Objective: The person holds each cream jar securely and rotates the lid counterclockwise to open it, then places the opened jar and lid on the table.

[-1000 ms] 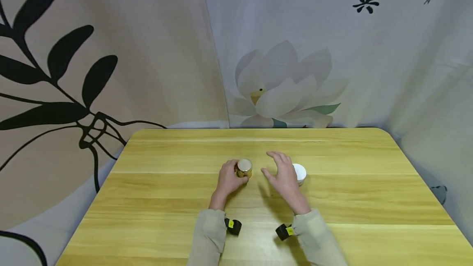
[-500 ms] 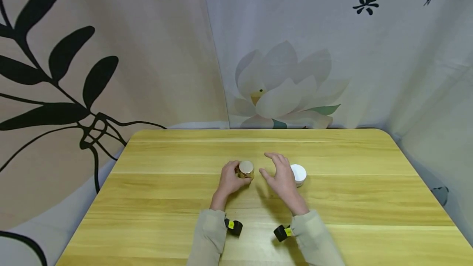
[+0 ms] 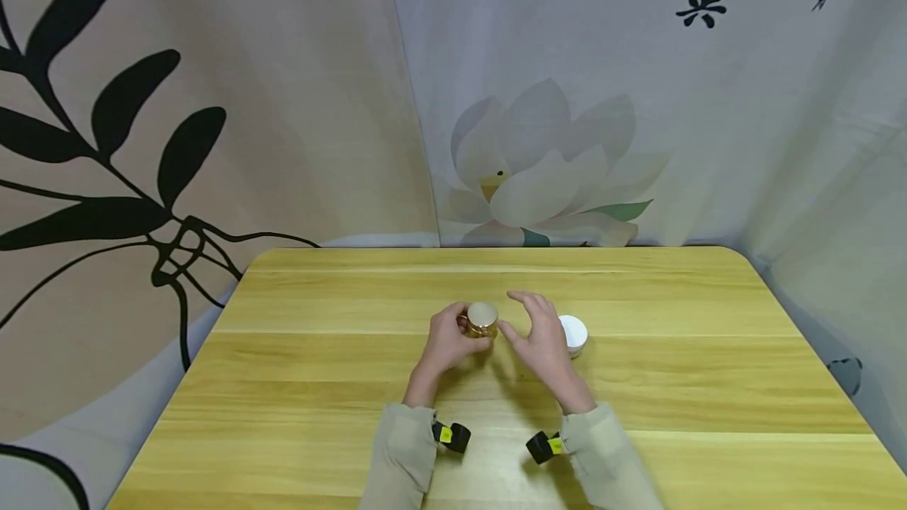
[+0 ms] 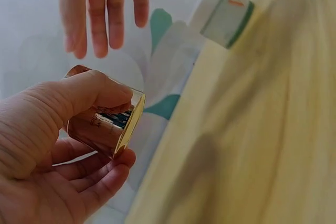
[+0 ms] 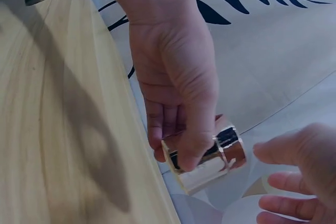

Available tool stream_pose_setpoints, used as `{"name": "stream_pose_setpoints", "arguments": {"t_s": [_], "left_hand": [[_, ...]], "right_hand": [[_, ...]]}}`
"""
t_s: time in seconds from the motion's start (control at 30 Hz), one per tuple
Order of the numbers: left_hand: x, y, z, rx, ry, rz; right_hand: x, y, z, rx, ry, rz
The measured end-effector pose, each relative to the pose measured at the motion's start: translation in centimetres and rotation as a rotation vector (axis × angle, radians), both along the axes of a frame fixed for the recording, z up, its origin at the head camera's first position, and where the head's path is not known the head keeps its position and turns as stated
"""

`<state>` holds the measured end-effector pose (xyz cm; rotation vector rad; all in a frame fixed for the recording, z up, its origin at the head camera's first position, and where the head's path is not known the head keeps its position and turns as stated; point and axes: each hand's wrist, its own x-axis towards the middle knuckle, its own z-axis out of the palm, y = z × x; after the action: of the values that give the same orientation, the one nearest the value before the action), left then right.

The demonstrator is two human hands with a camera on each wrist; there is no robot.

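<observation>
A shiny gold jar with a round lid (image 3: 483, 315) is held by my left hand (image 3: 446, 341), thumb on the near side and fingers round the other. The left wrist view shows small dark print on the gold jar (image 4: 94, 129). Just right of it my right hand (image 3: 544, 346) has its thumb and fingers spread, holding nothing. Its thumb tip comes close to the gold jar (image 5: 231, 145) in the right wrist view. Behind the right hand stands a jar with a white lid (image 3: 575, 332); its pale greenish body (image 4: 227, 19) shows in the left wrist view, with an orange mark.
Both hands are over a light wooden table (image 3: 298, 384) with rounded far corners. A pale curtain (image 3: 319, 101) with printed leaves, a lotus and dark characters hangs behind it. Each wrist carries a small black camera (image 3: 542, 447) near the sleeve cuff.
My left hand has moved a little to the right with the gold jar, narrowing the gap to the right hand. The right hand and the white-lidded jar stay nearly in place.
</observation>
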<state>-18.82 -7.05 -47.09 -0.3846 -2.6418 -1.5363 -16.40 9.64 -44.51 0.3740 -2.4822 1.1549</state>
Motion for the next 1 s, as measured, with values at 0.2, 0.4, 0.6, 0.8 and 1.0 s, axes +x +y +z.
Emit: {"name": "stream_pose_setpoints", "arguments": {"t_s": [0.2, 0.4, 0.6, 0.8, 1.0], "left_hand": [[0.3, 0.6, 1.3, 0.045, 0.005, -0.01], [0.8, 1.0, 2.3, 0.072, -0.001, -0.021], [1.4, 1.1, 3.0, 0.086, 0.041, -0.05], [1.7, 1.3, 3.5, 0.11, 0.079, -0.07], [1.6, 1.6, 4.2, 0.124, 0.095, -0.074]], "right_hand": [[0.0, 0.1, 0.6, -0.016, 0.011, 0.012], [0.2, 0.2, 1.2, -0.042, -0.007, 0.019], [0.5, 0.1, 1.8, -0.049, -0.028, 0.028], [0.6, 0.0, 2.4, -0.058, -0.009, 0.017], [0.5, 0.1, 3.0, -0.057, -0.003, 0.01]]}}
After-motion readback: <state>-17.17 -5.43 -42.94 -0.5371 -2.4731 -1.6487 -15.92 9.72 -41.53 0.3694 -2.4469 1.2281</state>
